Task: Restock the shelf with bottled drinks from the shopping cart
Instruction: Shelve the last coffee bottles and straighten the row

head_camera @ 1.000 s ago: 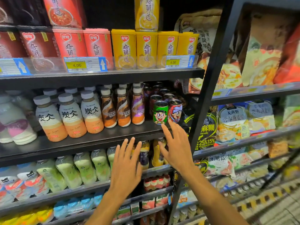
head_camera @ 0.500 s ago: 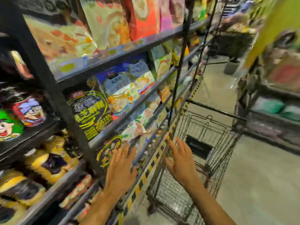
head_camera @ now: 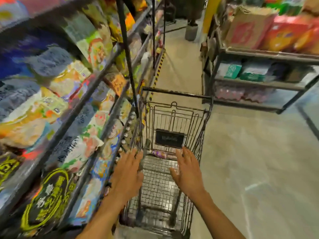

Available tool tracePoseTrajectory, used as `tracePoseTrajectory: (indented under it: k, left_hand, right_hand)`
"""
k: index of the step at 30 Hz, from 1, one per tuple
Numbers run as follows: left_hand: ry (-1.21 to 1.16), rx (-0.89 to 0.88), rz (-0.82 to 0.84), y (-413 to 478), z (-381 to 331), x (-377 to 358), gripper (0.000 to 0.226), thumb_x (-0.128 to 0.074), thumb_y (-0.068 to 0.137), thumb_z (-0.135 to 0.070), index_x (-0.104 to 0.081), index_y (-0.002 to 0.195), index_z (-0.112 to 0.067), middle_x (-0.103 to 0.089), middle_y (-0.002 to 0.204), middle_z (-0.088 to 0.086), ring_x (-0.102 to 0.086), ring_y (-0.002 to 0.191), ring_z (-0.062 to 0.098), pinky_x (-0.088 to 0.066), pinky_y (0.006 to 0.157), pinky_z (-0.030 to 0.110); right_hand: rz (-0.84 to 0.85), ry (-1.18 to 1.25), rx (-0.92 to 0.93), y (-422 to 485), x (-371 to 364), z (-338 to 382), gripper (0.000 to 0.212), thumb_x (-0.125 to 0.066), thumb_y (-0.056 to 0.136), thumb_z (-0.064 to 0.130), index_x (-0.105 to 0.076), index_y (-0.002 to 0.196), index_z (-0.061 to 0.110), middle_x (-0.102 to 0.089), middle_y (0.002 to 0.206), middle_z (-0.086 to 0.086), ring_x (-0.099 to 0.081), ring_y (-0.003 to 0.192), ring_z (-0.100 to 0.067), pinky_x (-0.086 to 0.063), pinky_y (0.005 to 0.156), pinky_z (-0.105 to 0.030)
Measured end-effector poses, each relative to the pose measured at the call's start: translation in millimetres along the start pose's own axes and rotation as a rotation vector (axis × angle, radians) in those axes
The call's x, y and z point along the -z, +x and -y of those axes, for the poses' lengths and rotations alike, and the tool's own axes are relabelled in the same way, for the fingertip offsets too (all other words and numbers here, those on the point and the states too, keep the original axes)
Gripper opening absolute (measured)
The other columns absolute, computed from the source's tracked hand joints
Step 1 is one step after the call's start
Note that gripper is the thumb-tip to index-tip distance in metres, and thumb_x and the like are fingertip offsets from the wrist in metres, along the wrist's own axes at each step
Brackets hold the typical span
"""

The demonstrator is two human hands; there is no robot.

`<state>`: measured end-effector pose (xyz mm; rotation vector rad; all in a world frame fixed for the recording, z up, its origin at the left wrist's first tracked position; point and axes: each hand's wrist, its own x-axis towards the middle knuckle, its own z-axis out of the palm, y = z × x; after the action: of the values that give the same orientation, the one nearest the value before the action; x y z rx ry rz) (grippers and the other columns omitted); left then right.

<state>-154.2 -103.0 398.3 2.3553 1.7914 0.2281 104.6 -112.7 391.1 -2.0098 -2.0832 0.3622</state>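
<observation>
Shopping cart (head_camera: 176, 94) beside snack shelf (head_camera: 126, 54); left hand (head_camera: 127, 175), right hand (head_camera: 188, 171) above, fingers (head_camera: 187, 155) spread, empty.

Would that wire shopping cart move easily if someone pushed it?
Probably yes: the shopping cart is open wire and looks nearly empty, so likely light. The floor looks smooth and level, so it should glide, though its wheels are hidden. Neither left hand nor right hand grips it.

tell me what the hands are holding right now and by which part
Nothing is held. The left hand and right hand are both open with fingers spread, above the shopping cart basket.
</observation>
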Motion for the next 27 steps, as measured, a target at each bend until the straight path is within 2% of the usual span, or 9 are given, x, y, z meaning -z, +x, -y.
tracePoseTrajectory:
  k: [2,5,8,11,14,17,19,22,27]
  left_hand:
    - [0.001,-0.016,0.038,22.4,8.3,-15.2,0.071,-0.041,0.090,-0.045,-0.037,0.157,-0.021,-0.033,0.165,0.008,-0.031,0.151,0.034,0.001,0.126,0.038]
    - [-0.060,-0.014,0.111,54.5,17.0,-34.2,0.073,-0.051,0.090,-0.039,-0.033,0.159,-0.022,-0.031,0.165,0.009,-0.028,0.152,0.037,-0.020,0.125,0.051]
    - [-0.039,-0.061,0.151,87.0,28.4,-56.2,0.075,-0.057,0.090,-0.035,-0.031,0.159,-0.021,-0.028,0.166,0.010,-0.024,0.154,0.034,-0.018,0.125,0.050]
    - [-0.043,-0.051,0.191,118.9,41.4,-84.6,0.074,-0.056,0.088,-0.040,-0.037,0.157,-0.020,-0.033,0.164,0.014,-0.028,0.152,0.034,-0.022,0.125,0.052]
    - [-0.067,-0.050,0.211,148.4,51.1,-109.8,0.075,-0.062,0.088,-0.036,-0.036,0.157,-0.019,-0.034,0.162,0.015,-0.028,0.152,0.033,-0.022,0.124,0.052]
    - [-0.092,-0.068,0.220,177.4,53.4,-133.7,0.076,-0.073,0.085,-0.029,-0.043,0.153,-0.013,-0.044,0.156,0.022,-0.039,0.145,0.040,-0.034,0.117,0.058]
    - [-0.082,-0.044,0.253,194.0,54.8,-154.1,0.080,-0.072,0.088,-0.033,-0.034,0.157,-0.020,-0.034,0.162,0.017,-0.031,0.149,0.037,-0.031,0.121,0.054]
    - [-0.094,-0.028,0.277,213.4,60.1,-194.7,0.082,-0.062,0.095,-0.041,-0.019,0.162,-0.024,-0.018,0.169,0.009,-0.015,0.156,0.031,-0.019,0.126,0.049]
    - [-0.127,0.068,0.336,237.1,65.0,-285.4,0.081,-0.063,0.094,-0.038,-0.021,0.162,-0.024,-0.022,0.169,0.009,-0.017,0.156,0.030,-0.016,0.126,0.048]
  right_hand:
    - [0.011,-0.006,-0.031,14.5,-9.7,-7.3,0.077,-0.049,0.100,0.063,-0.023,0.164,0.029,-0.020,0.173,-0.008,-0.017,0.159,-0.029,-0.017,0.130,-0.046]
    - [0.035,-0.028,-0.072,39.0,-28.5,-14.2,0.079,-0.043,0.100,0.066,-0.020,0.165,0.028,-0.020,0.172,-0.009,-0.017,0.159,-0.031,-0.017,0.130,-0.047]
    - [0.041,-0.022,-0.128,62.2,-45.4,-14.7,0.077,-0.045,0.101,0.063,-0.021,0.164,0.028,-0.021,0.172,-0.009,-0.017,0.159,-0.031,-0.012,0.129,-0.045]
    - [0.072,-0.005,-0.166,86.7,-65.6,-17.9,0.076,-0.046,0.101,0.061,-0.020,0.165,0.027,-0.019,0.172,-0.011,-0.014,0.160,-0.032,-0.005,0.127,-0.042]
    - [0.116,-0.023,-0.171,112.8,-93.2,-23.4,0.076,-0.044,0.102,0.060,-0.019,0.165,0.026,-0.018,0.172,-0.011,-0.012,0.160,-0.032,-0.007,0.128,-0.044]
    - [0.153,-0.004,-0.177,139.3,-125.0,-35.1,0.076,-0.047,0.102,0.057,-0.018,0.165,0.026,-0.018,0.172,-0.012,-0.013,0.160,-0.033,-0.011,0.130,-0.051]
    - [0.173,-0.004,-0.175,156.4,-148.3,-46.7,0.076,-0.051,0.100,0.055,-0.021,0.163,0.025,-0.020,0.171,-0.012,-0.016,0.159,-0.034,-0.021,0.128,-0.055]
    - [0.212,0.004,-0.185,180.5,-186.6,-64.4,0.076,-0.052,0.099,0.055,-0.024,0.162,0.022,-0.021,0.170,-0.014,-0.018,0.158,-0.035,-0.023,0.128,-0.054]
    - [0.267,0.016,-0.160,222.9,-269.1,-97.9,0.075,-0.056,0.099,0.052,-0.027,0.161,0.021,-0.025,0.168,-0.013,-0.020,0.157,-0.033,-0.021,0.129,-0.052]
